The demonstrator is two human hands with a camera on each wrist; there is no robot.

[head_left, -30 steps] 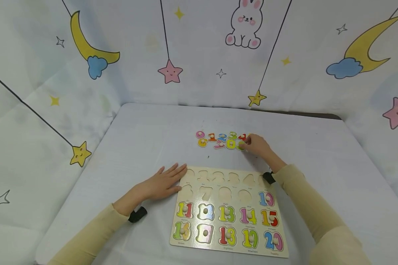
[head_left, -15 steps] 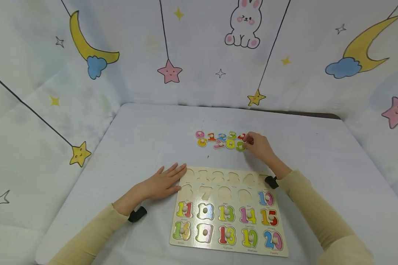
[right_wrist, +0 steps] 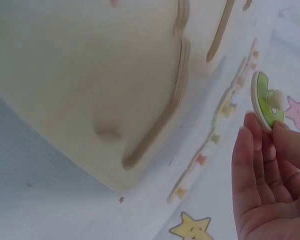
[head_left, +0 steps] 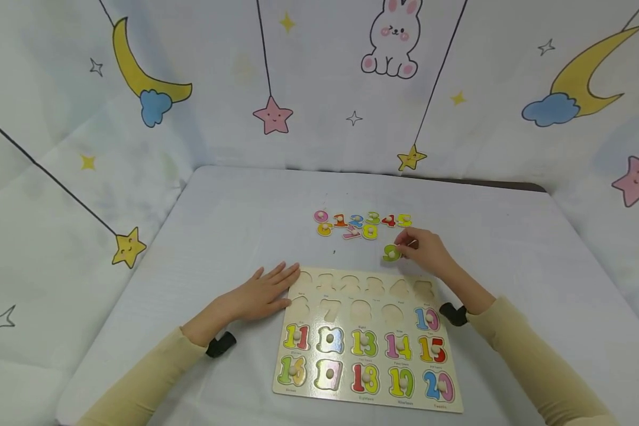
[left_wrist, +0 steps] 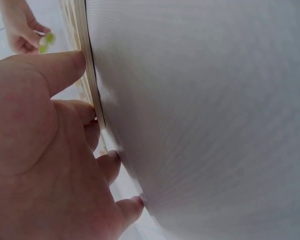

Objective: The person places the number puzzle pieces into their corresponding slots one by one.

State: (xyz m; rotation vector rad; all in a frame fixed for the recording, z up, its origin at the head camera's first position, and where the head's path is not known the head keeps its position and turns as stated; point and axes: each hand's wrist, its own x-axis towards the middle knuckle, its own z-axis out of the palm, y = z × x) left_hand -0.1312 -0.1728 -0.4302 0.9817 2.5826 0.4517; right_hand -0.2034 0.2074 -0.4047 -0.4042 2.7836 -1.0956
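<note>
My right hand (head_left: 425, 251) pinches a green number 9 puzzle piece (head_left: 391, 253) by its edge, between the loose pieces and the board. In the right wrist view the 9 piece (right_wrist: 268, 101) shows its round wooden knob, with thumb and fingers at its lower end. My left hand (head_left: 257, 294) lies flat with straight fingers at the upper left edge of the wooden number board (head_left: 346, 351). Its thumb and fingertips touch that edge in the left wrist view. The board's top row of recesses is bare; in the second row only the 10 (head_left: 428, 319) sits in place.
Beyond the board lie two rows of loose number pieces, among them the 0 (head_left: 321, 216), the 5 (head_left: 404, 220) and the pink 7 (head_left: 352, 232). Pieces 11 to 20 fill the board's lower rows. A patterned cloth backdrop (head_left: 319, 71) rises behind the white table (head_left: 234, 225).
My right hand has lifted the green 9 out of the lower row and drawn it toward the board, uncovering the yellow 5. The left hand has stayed where it was.
</note>
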